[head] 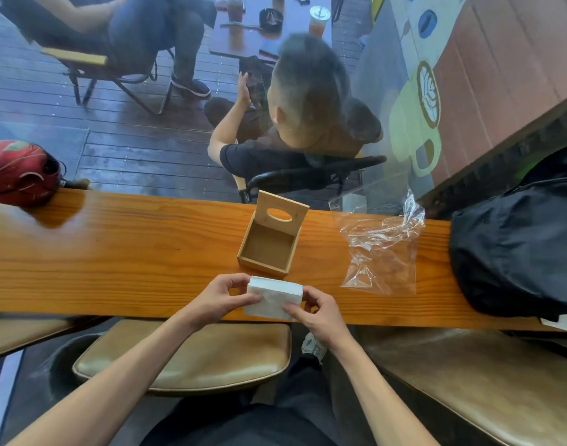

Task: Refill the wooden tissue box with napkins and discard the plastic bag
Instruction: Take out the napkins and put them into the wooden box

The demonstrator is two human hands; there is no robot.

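The wooden tissue box [269, 249] stands open and empty on the wooden counter [131, 252], its lid with an oval slot [280, 207] tipped up at the back. Just in front of it, at the counter's near edge, I hold a white stack of napkins [273, 299] between both hands. My left hand [226, 296] grips its left side and my right hand [314, 312] grips its right corner. The crumpled clear plastic bag [383, 252] lies on the counter to the right of the box, apart from both hands.
A black backpack [517, 239] fills the counter's right end and a red helmet [20, 172] sits at its far left. Beyond a glass pane, people sit on chairs. Brown cushioned stools [192, 358] stand below the counter.
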